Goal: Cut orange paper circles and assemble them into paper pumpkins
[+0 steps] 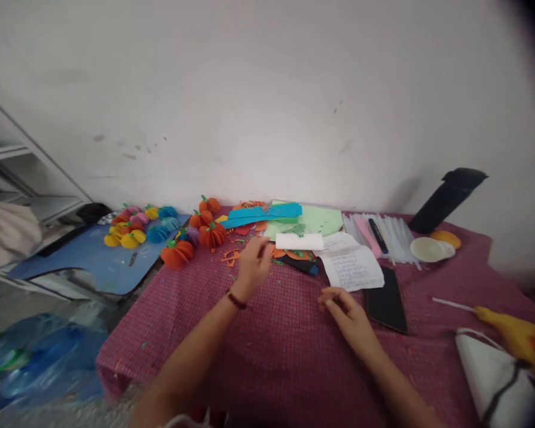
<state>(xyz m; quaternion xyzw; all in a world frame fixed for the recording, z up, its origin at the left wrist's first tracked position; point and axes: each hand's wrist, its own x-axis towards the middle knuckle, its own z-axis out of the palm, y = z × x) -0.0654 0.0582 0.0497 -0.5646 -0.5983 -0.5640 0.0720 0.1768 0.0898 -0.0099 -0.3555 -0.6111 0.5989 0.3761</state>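
My left hand (254, 261) reaches forward over the red checked tablecloth (276, 345), its fingers curled near orange paper scraps (230, 257) and a white folded paper (299, 241); what it holds, if anything, is hidden. My right hand (344, 309) rests lower on the cloth with fingertips pinched together beside a handwritten sheet (352, 264) and a black phone (386, 302). Orange paper pumpkins (195, 235) stand to the left of my left hand.
Yellow, pink and blue paper pumpkins (138, 226) sit on a blue board (93, 261) at left. Blue and green paper sheets (289, 215), glue sticks (392, 235), a white cup (428, 249), a yellow glue gun (512, 336) and a black bottle (446, 199) lie at the back and right.
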